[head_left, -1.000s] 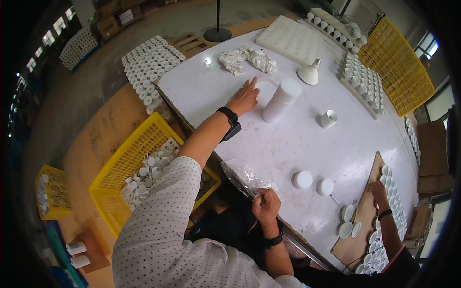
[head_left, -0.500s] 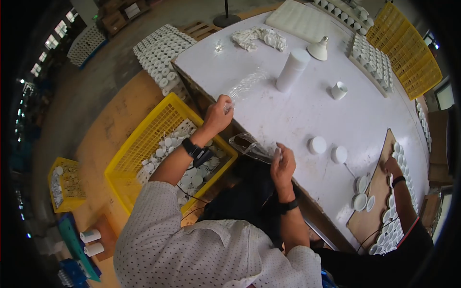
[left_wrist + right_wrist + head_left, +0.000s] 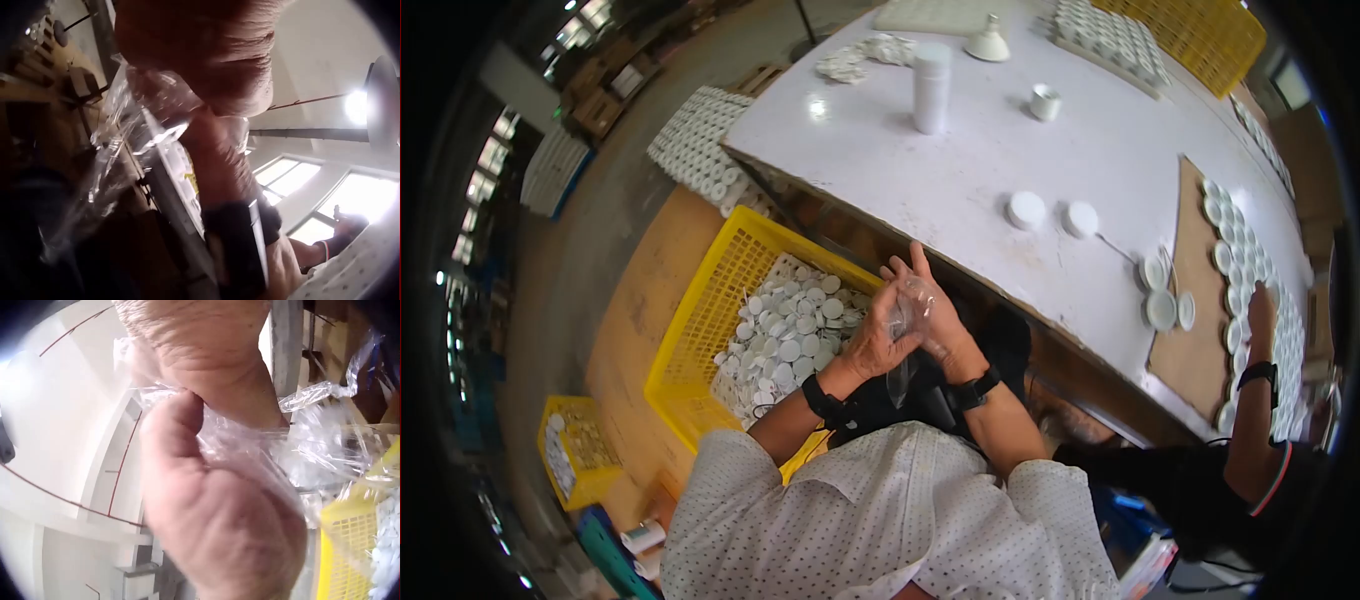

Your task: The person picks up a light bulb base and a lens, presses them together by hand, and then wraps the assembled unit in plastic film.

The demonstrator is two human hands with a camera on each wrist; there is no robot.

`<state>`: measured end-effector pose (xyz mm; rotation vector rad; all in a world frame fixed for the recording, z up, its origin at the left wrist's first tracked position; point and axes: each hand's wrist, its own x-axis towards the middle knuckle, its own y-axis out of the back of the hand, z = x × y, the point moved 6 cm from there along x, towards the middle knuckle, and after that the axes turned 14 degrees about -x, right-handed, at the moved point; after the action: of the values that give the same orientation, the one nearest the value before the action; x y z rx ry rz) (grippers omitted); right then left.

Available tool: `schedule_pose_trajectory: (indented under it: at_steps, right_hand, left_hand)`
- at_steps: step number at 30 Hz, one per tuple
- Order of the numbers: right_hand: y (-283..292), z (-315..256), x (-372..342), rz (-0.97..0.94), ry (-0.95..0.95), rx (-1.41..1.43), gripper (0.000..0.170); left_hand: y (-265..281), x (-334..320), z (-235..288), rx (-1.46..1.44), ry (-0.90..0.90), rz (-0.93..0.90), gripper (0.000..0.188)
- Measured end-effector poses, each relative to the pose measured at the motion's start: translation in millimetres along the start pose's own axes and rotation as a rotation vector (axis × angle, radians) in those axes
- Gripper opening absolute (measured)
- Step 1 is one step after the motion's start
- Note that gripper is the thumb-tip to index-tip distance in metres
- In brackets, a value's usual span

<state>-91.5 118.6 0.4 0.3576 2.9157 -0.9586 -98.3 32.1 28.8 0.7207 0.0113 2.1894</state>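
Observation:
In the head view my left hand [image 3: 875, 338] and right hand [image 3: 943, 325] are together in front of my body, below the table edge. Crumpled clear plastic film [image 3: 910, 308] lies between the palms, and both hands hold it, a strip hanging below them. Some fingers of the hands point up toward the table. In the left wrist view the film [image 3: 103, 187] trails from the hands. The right wrist view shows a thumb pressed over the film [image 3: 331, 450]. The fingertips are partly hidden.
The table [image 3: 830, 150] bears a white cylinder [image 3: 932, 90], a small cup [image 3: 1045, 102], a cone-shaped lamp [image 3: 988, 42] and round white parts [image 3: 1027, 210]. A yellow basket [image 3: 690, 345] of white discs stands at left. Another person's hand [image 3: 1262, 315] is at right.
My left hand has come back from the tabletop and met my right hand, which moved left off the table edge. The film is now bunched between them. The head view has shifted.

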Motion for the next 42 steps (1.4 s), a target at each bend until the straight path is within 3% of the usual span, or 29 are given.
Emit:
schedule_pose_trajectory:
  at_steps: [1, 3, 5, 6, 7, 9, 10, 11, 14, 15, 17, 19, 20, 21, 23, 25, 27, 28, 30, 31, 32, 33, 35, 37, 39, 40, 42]
  right_hand:
    - [11, -3, -7, 0.013, -0.029, 0.048, 0.073]
    - [30, -9, -23, 0.065, -0.052, 0.103, 0.076]
    - [38, -17, -36, 0.031, -0.047, 0.136, 0.08]
    - [41, -20, -41, 0.059, -0.004, -0.108, 0.081]
    - [49, -22, -49, 0.076, 0.002, -0.109, 0.081]
    - [57, -30, -65, 0.092, 0.1, -0.471, 0.082]
    - [50, -50, -86, 0.042, -0.02, -0.492, 0.079]
    - [53, -63, -98, 0.083, 0.005, -0.547, 0.085]
    - [51, -89, -115, 0.267, 0.423, -1.43, 0.102]
    - [54, -72, -111, 0.265, 0.493, -1.358, 0.098]
    - [64, -15, -99, 0.094, 0.139, -0.903, 0.083]
    - [60, 13, -103, -0.005, 0.082, -0.843, 0.025]
    - [57, 4, -108, 0.034, -0.002, -0.747, 0.018]
    - [55, -4, -114, 0.074, -0.095, -0.649, 0.016]
    - [70, -17, -110, 0.206, 0.127, -0.602, 0.017]
    - [70, -32, -110, 0.251, -0.024, -0.536, 0.017]
    - [76, -17, -104, 0.22, 0.002, -0.542, 0.016]
    - [76, -13, -101, 0.198, 0.048, -0.543, 0.015]
    - [78, -5, -104, 0.147, -0.016, -0.464, 0.012]
    - [78, -2, -107, 0.103, -0.047, -0.454, 0.011]
    - [77, -4, -115, 0.096, -0.132, -0.72, 0.01]
    - [78, 2, -120, 0.072, -0.146, -0.731, 0.01]
    - [69, 5, -131, -0.067, 0.041, -1.052, 0.014]
    - [65, 17, -135, -0.094, -0.013, -1.123, 0.016]
    - [66, 39, -137, -0.045, -0.06, -0.893, 0.017]
    - [63, 43, -136, -0.034, 0.041, -0.928, 0.018]
    - [56, 48, -143, -0.101, 0.115, -1.351, 0.015]
  left_hand:
    - [-6, 0, -6, -0.035, 0.078, -0.001, 0.063]
    - [-19, 4, -7, -0.072, 0.137, -0.063, 0.065]
    - [-36, 16, 0, 0.113, -0.009, -0.187, 0.053]
    - [-40, 19, 5, 0.109, -0.038, -0.094, 0.036]
    - [-48, 22, 3, 0.096, -0.043, -0.106, 0.036]
    - [-42, 23, -19, -0.014, 0.121, 0.033, 0.021]
    - [-34, 19, -30, 0.097, 0.155, 0.084, 0.013]
    - [-32, 18, -37, -0.268, 0.336, 0.21, 0.011]
    - [-33, 28, -17, -0.536, 0.529, 0.381, 0.019]
    - [-38, 32, -16, -0.624, 0.543, 0.401, 0.022]
    - [-47, 39, -7, -0.569, 0.582, 0.409, 0.023]
    - [-45, 50, 10, -0.263, 0.547, 0.357, 0.02]
    - [-40, 50, 8, -0.184, 0.376, 0.322, 0.023]
    - [-33, 45, 1, -0.03, 0.271, 0.267, 0.029]
    - [-42, 29, 1, -0.03, 0.275, 0.002, 0.038]
    - [-64, 7, 17, 0.02, 0.332, -0.219, 0.042]
    - [-71, -9, 23, 0.128, 0.702, -0.343, 0.035]
    - [-65, -17, 18, 0.125, 0.714, -0.314, 0.035]
    - [-50, -39, 3, 0.022, 0.533, -0.208, 0.028]
    - [-37, -49, 3, 0.171, 0.164, -0.051, 0.021]
    - [-22, -55, -4, -0.078, 0.49, 0.053, 0.022]
    - [-12, -62, -9, -0.338, 0.799, 0.16, 0.022]
    - [3, -67, -26, -1.028, 0.777, 0.526, 0.027]
    - [12, -64, -26, -1.111, 0.726, 0.627, 0.032]
    - [18, -57, -29, -1.321, 0.593, 0.787, 0.032]
    - [20, -63, -41, -1.364, 0.627, 0.902, 0.03]
    - [35, -67, -61, -1.245, 0.644, 0.87, 0.029]
